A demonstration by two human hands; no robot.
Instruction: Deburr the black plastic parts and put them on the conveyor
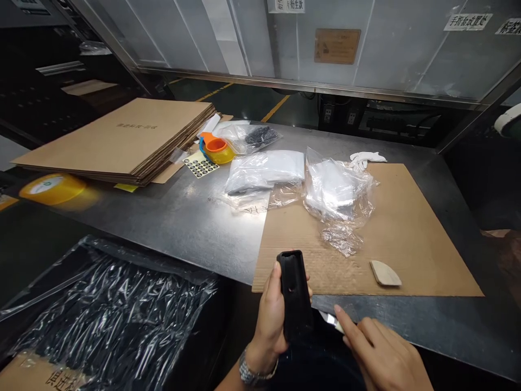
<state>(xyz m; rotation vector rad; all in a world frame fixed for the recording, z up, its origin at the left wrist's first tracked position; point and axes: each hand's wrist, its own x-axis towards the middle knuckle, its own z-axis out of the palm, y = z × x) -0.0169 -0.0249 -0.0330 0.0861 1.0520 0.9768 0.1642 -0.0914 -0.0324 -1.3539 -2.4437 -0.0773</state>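
Note:
My left hand point(273, 312) is wrapped around a long black plastic part point(296, 293), held upright in front of the bench edge. Its upper end has a hollow, recessed face turned toward me. Close to its lower right side, my right hand point(382, 347) grips a small knife point(330, 319), index finger stretched along it. Only a shiny, blade-like bit of the knife shows; the fingers hide the rest. The lower end of the black part blends into dark clothing. On the cardboard sheet point(411, 228) beyond lies a beige wedge-shaped pad point(385, 273).
Clear plastic bags with white contents point(266, 171) lie across the bench point(183, 217). Left of them are a tape roll with an orange holder point(217, 149), a sticker sheet point(201, 164) and stacked cardboard point(118, 136). A bin lined with black plastic point(109, 309) stands lower left.

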